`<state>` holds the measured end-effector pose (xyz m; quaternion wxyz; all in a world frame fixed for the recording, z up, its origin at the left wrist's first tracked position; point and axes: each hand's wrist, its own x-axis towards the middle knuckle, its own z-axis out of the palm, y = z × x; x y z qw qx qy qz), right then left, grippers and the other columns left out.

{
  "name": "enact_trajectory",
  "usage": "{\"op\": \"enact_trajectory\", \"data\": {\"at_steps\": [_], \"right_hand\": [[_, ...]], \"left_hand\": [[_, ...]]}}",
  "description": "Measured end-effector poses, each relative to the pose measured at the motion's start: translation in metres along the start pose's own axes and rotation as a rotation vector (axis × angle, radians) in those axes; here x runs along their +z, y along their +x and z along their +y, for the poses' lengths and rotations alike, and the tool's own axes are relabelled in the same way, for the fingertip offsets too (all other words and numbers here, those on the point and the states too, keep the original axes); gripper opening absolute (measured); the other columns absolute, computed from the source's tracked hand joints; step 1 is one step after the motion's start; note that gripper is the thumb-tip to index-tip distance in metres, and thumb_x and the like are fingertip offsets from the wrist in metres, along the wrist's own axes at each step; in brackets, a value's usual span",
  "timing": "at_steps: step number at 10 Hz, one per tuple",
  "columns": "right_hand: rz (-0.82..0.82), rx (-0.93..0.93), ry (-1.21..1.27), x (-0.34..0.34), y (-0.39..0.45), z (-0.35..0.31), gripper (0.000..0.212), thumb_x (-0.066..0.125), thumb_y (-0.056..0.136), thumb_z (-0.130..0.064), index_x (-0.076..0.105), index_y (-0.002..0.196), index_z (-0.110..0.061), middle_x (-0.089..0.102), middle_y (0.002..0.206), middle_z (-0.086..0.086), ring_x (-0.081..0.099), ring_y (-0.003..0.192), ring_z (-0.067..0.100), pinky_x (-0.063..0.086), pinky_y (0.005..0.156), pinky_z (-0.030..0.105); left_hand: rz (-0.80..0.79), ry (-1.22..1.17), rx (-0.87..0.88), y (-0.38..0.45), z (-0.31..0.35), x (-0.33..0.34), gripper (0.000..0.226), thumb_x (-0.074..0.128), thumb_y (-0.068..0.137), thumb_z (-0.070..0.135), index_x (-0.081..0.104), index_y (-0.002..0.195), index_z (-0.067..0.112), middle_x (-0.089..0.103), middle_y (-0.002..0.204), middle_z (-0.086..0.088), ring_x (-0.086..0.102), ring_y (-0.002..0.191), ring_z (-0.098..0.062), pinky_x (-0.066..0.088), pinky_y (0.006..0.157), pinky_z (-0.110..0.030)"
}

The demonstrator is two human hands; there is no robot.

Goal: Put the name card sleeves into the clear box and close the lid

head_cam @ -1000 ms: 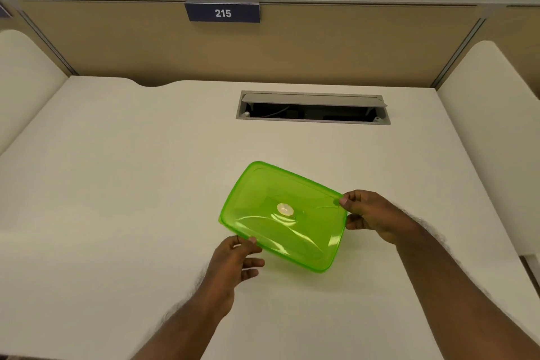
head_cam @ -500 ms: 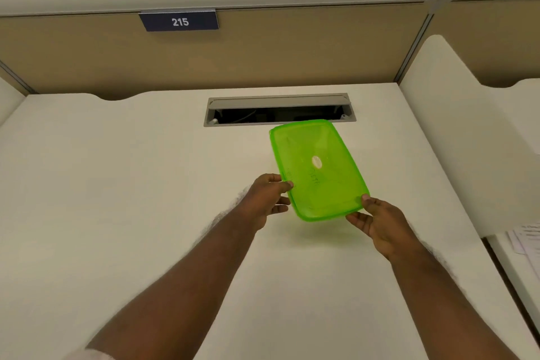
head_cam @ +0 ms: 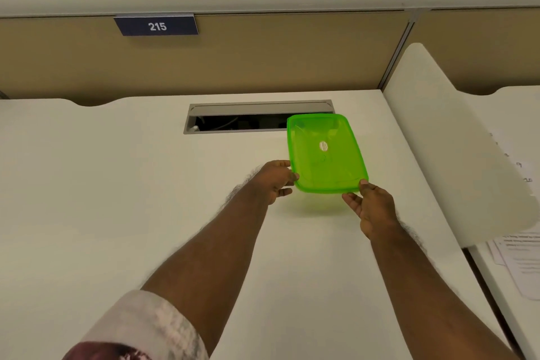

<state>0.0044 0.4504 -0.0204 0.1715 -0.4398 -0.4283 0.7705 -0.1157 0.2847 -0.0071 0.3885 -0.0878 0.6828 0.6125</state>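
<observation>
A translucent green lid [head_cam: 324,152] with a small white sticker at its centre hangs just above the white desk [head_cam: 117,199], casting a green shadow below it. My left hand [head_cam: 277,178] pinches its near left edge. My right hand [head_cam: 371,207] grips its near right corner with thumb on top. The lid's far end overlaps the cable slot. No clear box and no name card sleeves are in view.
A grey cable slot [head_cam: 233,120] is cut into the desk at the back. A tan partition with a "215" plate [head_cam: 156,26] stands behind. A white divider [head_cam: 455,149] rises on the right, with papers [head_cam: 520,260] on the neighbouring desk.
Both hands have carried the lid away from me, toward the back right of the desk, turning it so its long side points away. My arms are stretched further out.
</observation>
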Motion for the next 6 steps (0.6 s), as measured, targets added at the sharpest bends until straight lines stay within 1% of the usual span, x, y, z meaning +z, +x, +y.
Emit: {"op": "enact_trajectory", "data": {"at_steps": [1,2,3,4,5,6], "right_hand": [[-0.002,0.004,-0.044,-0.003,0.007,0.004,0.012,0.049,0.097,-0.011,0.056,0.09,-0.003,0.059,0.09,0.008,0.06,0.074,0.025,0.059,0.053,0.026],[-0.012,0.025,-0.079,-0.008,0.011,0.006,0.01,0.053,0.095,-0.014,0.056,0.098,-0.004,0.059,0.093,0.008,0.061,0.076,0.024,0.06,0.057,0.029],[0.028,0.047,-0.233,-0.014,0.015,0.004,0.021,0.056,0.094,-0.023,0.056,0.109,-0.009,0.059,0.1,0.006,0.063,0.078,0.025,0.06,0.063,0.038],[0.149,-0.132,-0.554,-0.017,0.012,-0.002,0.045,0.059,0.082,-0.042,0.055,0.116,-0.012,0.059,0.118,0.012,0.061,0.095,0.027,0.055,0.07,0.041],[0.203,-0.472,-0.771,-0.008,-0.001,-0.012,0.041,0.06,0.085,-0.034,0.054,0.121,-0.015,0.052,0.128,0.014,0.056,0.103,0.028,0.045,0.089,0.039],[0.056,-0.791,-0.955,0.016,-0.023,-0.021,0.043,0.061,0.086,-0.028,0.051,0.125,-0.015,0.051,0.13,0.015,0.055,0.112,0.035,0.046,0.093,0.045]], "left_hand": [[0.017,0.037,-0.001,0.003,-0.003,0.0,0.05,0.061,0.086,-0.001,0.05,0.134,0.011,0.064,0.106,-0.011,0.057,0.093,-0.021,0.046,0.072,-0.033],[0.027,0.098,0.012,0.001,-0.006,-0.001,0.054,0.064,0.086,0.002,0.049,0.136,0.012,0.062,0.104,-0.011,0.056,0.087,-0.019,0.046,0.067,-0.031],[0.049,0.149,0.041,0.0,-0.006,-0.001,0.058,0.063,0.086,0.004,0.044,0.14,0.012,0.06,0.104,-0.012,0.055,0.083,-0.019,0.045,0.063,-0.029],[0.124,0.278,0.122,-0.007,-0.001,-0.005,0.053,0.063,0.085,0.011,0.047,0.136,0.015,0.061,0.101,-0.009,0.055,0.08,-0.019,0.048,0.066,-0.031],[0.264,0.538,0.31,-0.014,0.002,-0.02,0.049,0.06,0.084,0.015,0.052,0.132,0.013,0.065,0.101,-0.008,0.058,0.1,-0.024,0.049,0.089,-0.035],[0.448,0.806,0.435,-0.028,0.007,-0.045,0.052,0.058,0.086,0.025,0.048,0.136,0.021,0.053,0.131,-0.01,0.048,0.123,-0.028,0.04,0.103,-0.039]]}}
